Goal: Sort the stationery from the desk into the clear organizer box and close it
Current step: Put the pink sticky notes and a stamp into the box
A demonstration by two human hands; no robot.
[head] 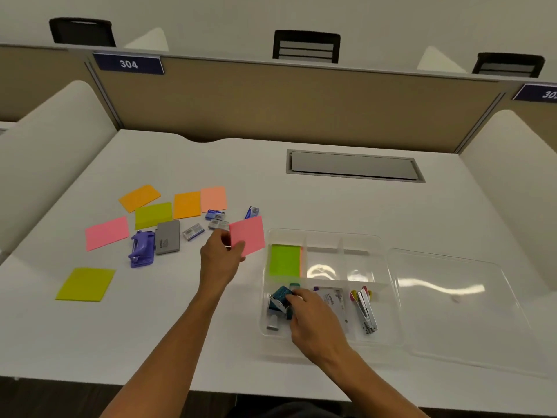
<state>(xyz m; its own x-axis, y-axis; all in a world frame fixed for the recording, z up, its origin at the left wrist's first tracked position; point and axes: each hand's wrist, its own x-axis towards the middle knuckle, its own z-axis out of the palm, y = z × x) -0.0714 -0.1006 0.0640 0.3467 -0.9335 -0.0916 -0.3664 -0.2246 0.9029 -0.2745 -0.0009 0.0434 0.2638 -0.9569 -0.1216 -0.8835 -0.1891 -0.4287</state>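
The clear organizer box [328,285] sat open on the white desk [271,182], its clear lid [458,306] lying flat just to its right. A green sticky pad [284,260] filled its far-left compartment; a teal hole punch [281,298] sat in the near-left one, a white packet [333,300] beside it, and a silver stapler [366,310] in the near-right one. A pink sticky pad [248,235] was raised and tilted just left of the box. Still on the desk lay orange, peach, yellow-green and pink pads, a purple hole punch [141,248], a grey case [168,236], and what looked like small staple boxes [215,215].
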